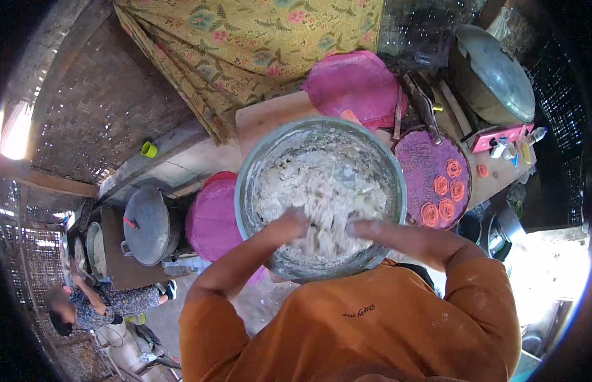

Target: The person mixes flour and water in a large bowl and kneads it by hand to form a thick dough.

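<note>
Dough (328, 172), pale, floury and lumpy, lies in a wide, round, grey-green basin (401, 184). The left hand (292, 224) and right hand (367, 230) are in it, apart from each other; blur hides whether either grips any. Mixing looks only partly done: the mass seems uneven, with smoothing left. Just right, five coiled orange rosettes (457, 190), apparently already shaped, rest on a round purple tray (414, 159).

A head-worn fisheye looks steeply down, close above the basin (403, 191), taking in the shirt (347, 325) on its near side and the curtain (258, 44) beyond it.
</note>
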